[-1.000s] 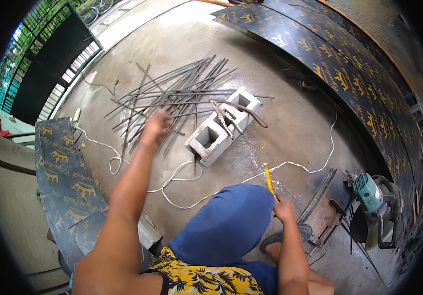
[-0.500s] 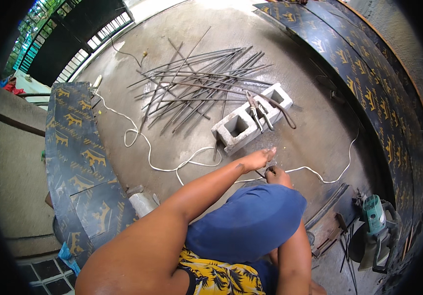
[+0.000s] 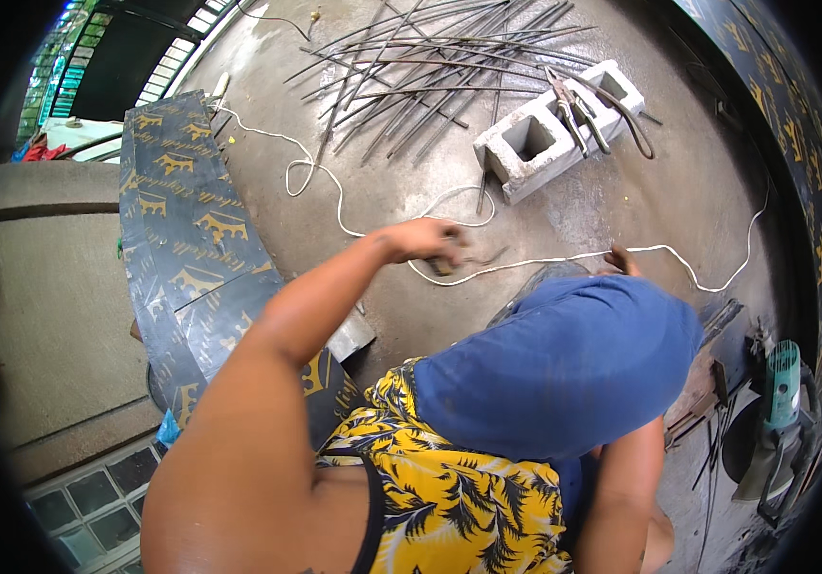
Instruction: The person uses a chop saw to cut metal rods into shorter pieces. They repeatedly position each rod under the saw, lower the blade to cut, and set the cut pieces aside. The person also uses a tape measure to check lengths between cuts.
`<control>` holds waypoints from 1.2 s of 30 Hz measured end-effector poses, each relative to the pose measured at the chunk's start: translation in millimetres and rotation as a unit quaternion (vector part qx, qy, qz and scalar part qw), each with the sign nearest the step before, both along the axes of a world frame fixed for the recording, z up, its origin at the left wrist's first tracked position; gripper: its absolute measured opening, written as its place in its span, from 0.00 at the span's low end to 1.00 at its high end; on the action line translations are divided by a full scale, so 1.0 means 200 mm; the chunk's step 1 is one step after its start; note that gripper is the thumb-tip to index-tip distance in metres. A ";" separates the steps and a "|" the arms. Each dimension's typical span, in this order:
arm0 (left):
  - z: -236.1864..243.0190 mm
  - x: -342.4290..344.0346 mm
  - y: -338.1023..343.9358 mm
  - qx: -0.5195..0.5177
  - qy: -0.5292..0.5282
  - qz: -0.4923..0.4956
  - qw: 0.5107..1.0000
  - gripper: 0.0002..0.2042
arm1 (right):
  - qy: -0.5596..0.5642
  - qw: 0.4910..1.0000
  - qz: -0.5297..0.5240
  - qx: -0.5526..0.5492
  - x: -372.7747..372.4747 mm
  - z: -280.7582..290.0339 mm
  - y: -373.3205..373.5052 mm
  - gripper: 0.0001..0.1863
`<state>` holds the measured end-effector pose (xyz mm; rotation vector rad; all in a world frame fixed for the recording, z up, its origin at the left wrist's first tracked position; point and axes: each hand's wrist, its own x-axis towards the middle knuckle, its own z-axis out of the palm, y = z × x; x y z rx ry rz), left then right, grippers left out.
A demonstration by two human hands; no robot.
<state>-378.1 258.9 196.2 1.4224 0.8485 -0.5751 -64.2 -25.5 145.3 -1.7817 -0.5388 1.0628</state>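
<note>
My left hand [image 3: 427,243] is over the floor, left of my raised knee, its fingers smeared by motion. Something dark shows under those fingers, too blurred to name. Just right of it is a thin, dark, bent piece [image 3: 489,257]; whether the hand grips it I cannot tell. Past the knee, my right hand [image 3: 618,260] shows only in part, a finger stretched out and nothing visible in it. Beyond both hands lies a grey hollow concrete block [image 3: 511,172]. Pliers-like cutters [image 3: 573,113] with long metal handles rest across it, beside a bent dark bar [image 3: 635,126].
Several steel rods [image 3: 420,77] lie heaped at the back. A white cord [image 3: 545,260] runs across the floor near my hands. Dark printed boards stand at left [image 3: 181,182] and far right [image 3: 774,86]. A green power saw [image 3: 782,387] with a round blade sits at right.
My hands, close together before, are now apart: the left has swung left, the right sits behind the knee. The view has shifted, bringing the floor nearer the hands into sight.
</note>
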 end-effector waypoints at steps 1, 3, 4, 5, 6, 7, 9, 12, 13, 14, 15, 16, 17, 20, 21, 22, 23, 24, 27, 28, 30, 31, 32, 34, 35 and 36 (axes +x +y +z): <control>0.01 -0.21 0.04 -0.032 0.038 0.066 0.997 0.26 | -0.047 0.999 -0.006 -0.024 0.05 -0.01 -0.09 0.25; -0.02 -0.61 0.05 0.095 0.135 0.126 0.978 0.22 | -0.112 0.989 -0.019 -0.095 0.16 0.00 -0.31 0.25; -0.04 -0.78 0.04 0.149 0.184 0.140 0.961 0.22 | -0.130 0.983 -0.025 -0.125 0.20 -0.01 -0.41 0.25; -0.07 -0.94 0.00 0.200 0.241 0.139 0.940 0.23 | -0.142 0.978 -0.031 -0.151 0.23 -0.01 -0.49 0.25; -0.10 -1.06 -0.04 0.297 0.301 0.068 0.904 0.22 | -0.150 0.973 -0.035 -0.169 0.25 -0.02 -0.55 0.26; -0.14 -1.16 -0.14 0.413 0.330 0.047 0.847 0.20 | -0.157 0.970 -0.038 -0.183 0.26 -0.03 -0.59 0.26; -0.19 -1.27 -0.26 0.442 0.378 0.108 0.807 0.19 | -0.166 0.965 -0.041 -0.199 0.27 -0.05 -0.63 0.26; -0.18 -1.30 -0.35 0.418 0.432 0.079 0.795 0.21 | -0.175 0.961 -0.034 -0.211 0.25 -0.08 -0.64 0.27; -0.16 -1.29 -0.35 0.387 0.448 0.047 0.804 0.22 | -0.178 0.960 -0.032 -0.215 0.24 -0.09 -0.65 0.27; -0.13 -1.28 -0.35 0.371 0.467 0.018 0.803 0.23 | -0.180 0.959 -0.030 -0.218 0.23 -0.10 -0.66 0.27; -0.11 -1.27 -0.35 0.347 0.470 -0.041 0.810 0.24 | -0.180 0.958 -0.029 -0.221 0.22 -0.11 -0.67 0.27; -0.09 -1.26 -0.36 0.339 0.473 -0.096 0.808 0.25 | -0.183 0.956 -0.027 -0.226 0.21 -0.12 -0.70 0.27; -0.08 -1.25 -0.36 0.338 0.465 -0.150 0.804 0.26 | -0.182 0.956 -0.023 -0.229 0.19 -0.14 -0.72 0.27; -0.07 -1.26 -0.36 0.342 0.456 -0.165 0.805 0.28 | -0.182 0.953 -0.017 -0.241 0.15 -0.18 -0.81 0.28; -0.08 -1.27 -0.34 0.344 0.458 -0.154 0.805 0.28 | -0.179 0.953 -0.015 -0.244 0.13 -0.20 -0.83 0.28; -0.08 -1.28 -0.33 0.334 0.460 -0.144 0.810 0.29 | -0.182 0.952 -0.014 -0.247 0.13 -0.20 -0.86 0.28; -0.09 -1.29 -0.31 0.342 0.446 -0.126 0.817 0.30 | -0.184 0.951 -0.013 -0.247 0.12 -0.21 -0.87 0.29; -0.10 -1.29 -0.29 0.333 0.448 -0.140 0.818 0.34 | -0.186 0.951 -0.014 -0.247 0.11 -0.21 -0.89 0.29; -0.09 -1.19 -0.23 0.288 0.464 -0.148 0.825 0.40 | -0.184 0.950 -0.043 -0.250 0.13 -0.20 -0.90 0.29; -0.09 -1.09 -0.22 0.313 0.484 -0.126 0.807 0.44 | -0.194 0.948 -0.057 -0.248 0.14 -0.19 -0.91 0.30; -0.08 -0.82 -0.17 0.405 0.390 -0.038 0.826 0.45 | -0.186 0.944 -0.084 -0.260 0.17 -0.16 -0.92 0.30; -0.07 -0.66 -0.15 0.457 0.307 0.008 0.835 0.42 | -0.185 0.944 -0.104 -0.254 0.18 -0.15 -0.92 0.30; -0.05 -0.46 -0.12 0.524 0.177 0.007 0.833 0.40 | -0.183 0.944 -0.122 -0.247 0.18 -0.15 -0.92 0.30; -0.02 -0.02 -0.06 0.603 -0.048 -0.008 0.796 0.35 | -0.183 0.939 -0.164 -0.241 0.19 -0.14 -0.92 0.31; 0.00 0.22 -0.04 0.636 -0.155 -0.024 0.755 0.33 | -0.179 0.939 -0.169 -0.238 0.19 -0.15 -0.92 0.31; 0.03 0.46 -0.01 0.615 -0.188 -0.036 0.765 0.33 | -0.177 0.938 -0.178 -0.238 0.18 -0.15 -0.92 0.31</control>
